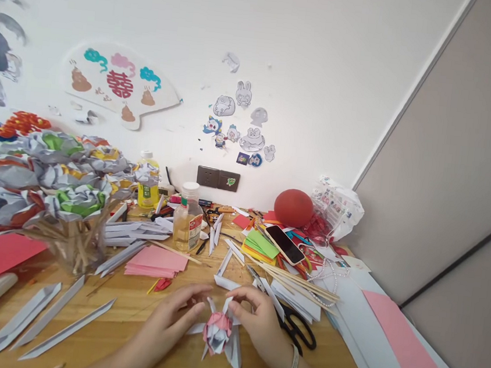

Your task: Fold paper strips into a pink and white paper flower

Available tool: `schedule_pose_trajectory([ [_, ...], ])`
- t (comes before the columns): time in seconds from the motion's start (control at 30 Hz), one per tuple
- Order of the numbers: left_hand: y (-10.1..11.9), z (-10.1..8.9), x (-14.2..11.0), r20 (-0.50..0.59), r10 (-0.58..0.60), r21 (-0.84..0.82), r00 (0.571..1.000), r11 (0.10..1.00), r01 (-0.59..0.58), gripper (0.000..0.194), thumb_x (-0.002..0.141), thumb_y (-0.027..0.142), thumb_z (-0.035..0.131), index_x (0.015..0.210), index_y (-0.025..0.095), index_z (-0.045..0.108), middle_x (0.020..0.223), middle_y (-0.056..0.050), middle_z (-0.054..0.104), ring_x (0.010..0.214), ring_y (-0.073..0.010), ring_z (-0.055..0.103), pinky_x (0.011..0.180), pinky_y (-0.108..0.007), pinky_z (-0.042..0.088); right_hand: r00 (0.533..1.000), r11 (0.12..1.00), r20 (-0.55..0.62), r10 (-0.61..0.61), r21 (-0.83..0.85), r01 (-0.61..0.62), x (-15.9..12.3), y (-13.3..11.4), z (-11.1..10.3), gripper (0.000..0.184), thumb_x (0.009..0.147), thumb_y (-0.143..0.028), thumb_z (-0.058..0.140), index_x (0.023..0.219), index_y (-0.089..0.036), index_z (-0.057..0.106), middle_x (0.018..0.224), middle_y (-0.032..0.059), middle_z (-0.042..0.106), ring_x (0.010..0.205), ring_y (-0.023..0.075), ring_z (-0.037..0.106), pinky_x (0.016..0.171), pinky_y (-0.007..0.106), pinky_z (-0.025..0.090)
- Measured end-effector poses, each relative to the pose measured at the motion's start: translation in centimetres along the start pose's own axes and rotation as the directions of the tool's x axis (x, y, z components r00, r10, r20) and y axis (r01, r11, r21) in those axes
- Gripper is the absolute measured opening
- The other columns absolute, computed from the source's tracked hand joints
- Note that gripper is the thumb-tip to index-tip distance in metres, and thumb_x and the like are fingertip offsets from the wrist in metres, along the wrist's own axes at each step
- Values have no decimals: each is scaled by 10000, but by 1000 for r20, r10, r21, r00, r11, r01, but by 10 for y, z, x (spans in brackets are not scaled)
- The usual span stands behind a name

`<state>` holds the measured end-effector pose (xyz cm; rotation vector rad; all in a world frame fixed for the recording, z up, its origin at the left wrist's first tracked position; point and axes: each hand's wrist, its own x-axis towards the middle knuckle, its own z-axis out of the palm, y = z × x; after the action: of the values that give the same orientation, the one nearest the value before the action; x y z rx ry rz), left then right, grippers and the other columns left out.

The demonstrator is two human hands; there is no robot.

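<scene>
A folded paper flower [217, 332] with a pink ring round a white centre sits on the wooden table between my hands. White pointed paper strips stick out around it. My right hand [257, 321], with a bracelet at its wrist, pinches one upright white strip at the flower's far side between thumb and fingers. On the other side, my left hand [177, 312] is curved beside the flower, thumb and fingers apart, with nothing visible in it. Black-handled scissors [300, 327] lie partly hidden behind my right hand.
Folded white strips [67, 329] lie at left. Pink paper squares [156, 261], a glue bottle [188, 219], a phone [285, 245] on coloured paper and wooden sticks [292, 277] lie beyond my hands. Paper flowers [79, 199] stand in a clear container at left. A red balloon [293, 208] rests near the wall.
</scene>
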<state>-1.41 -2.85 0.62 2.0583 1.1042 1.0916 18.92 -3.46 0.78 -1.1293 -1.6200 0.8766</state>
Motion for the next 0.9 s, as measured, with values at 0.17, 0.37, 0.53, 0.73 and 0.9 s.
schedule_pose_trajectory([
  [0.17, 25, 1, 7, 22, 111, 36, 994, 993, -112, 163, 790, 244, 590, 904, 216, 703, 871, -54, 742, 829, -210, 675, 743, -294, 544, 992, 990, 48, -116, -73, 119, -3, -12, 4, 121, 750, -174, 657, 843, -222, 717, 839, 23, 689, 828, 185, 611, 778, 293, 456],
  [0.37, 39, 2, 1, -20, 96, 80, 995, 992, -94, 148, 754, 223, 646, 883, 236, 716, 817, -27, 749, 760, -197, 685, 701, -276, 548, 955, 938, -9, -298, -188, 291, -9, -19, 9, 182, 745, -135, 657, 900, -228, 674, 803, 6, 667, 796, 176, 589, 770, 295, 437],
  [0.53, 38, 3, -2, -84, 176, 82, 981, 982, -169, 129, 721, 166, 664, 832, 214, 710, 810, -38, 743, 758, -197, 680, 689, -275, 551, 918, 892, 0, -396, -238, 384, -13, -22, 11, 133, 777, -133, 628, 874, -221, 652, 810, 12, 666, 786, 175, 577, 762, 300, 432],
  [0.73, 39, 5, -6, -140, 307, 108, 941, 950, -293, 91, 739, 131, 621, 767, 207, 663, 705, -21, 706, 672, -170, 652, 633, -257, 532, 923, 896, -5, -385, -241, 372, -16, -21, 12, 59, 792, -203, 641, 850, -210, 645, 802, 23, 662, 772, 177, 579, 740, 306, 438],
  [0.9, 41, 2, -9, -105, 233, 126, 967, 967, -219, 50, 736, 161, 648, 735, 197, 614, 675, -1, 673, 637, -159, 640, 593, -233, 511, 915, 888, 25, -402, -234, 397, -16, -21, 9, 37, 805, -216, 638, 775, -206, 620, 774, 14, 657, 759, 168, 580, 759, 313, 429],
])
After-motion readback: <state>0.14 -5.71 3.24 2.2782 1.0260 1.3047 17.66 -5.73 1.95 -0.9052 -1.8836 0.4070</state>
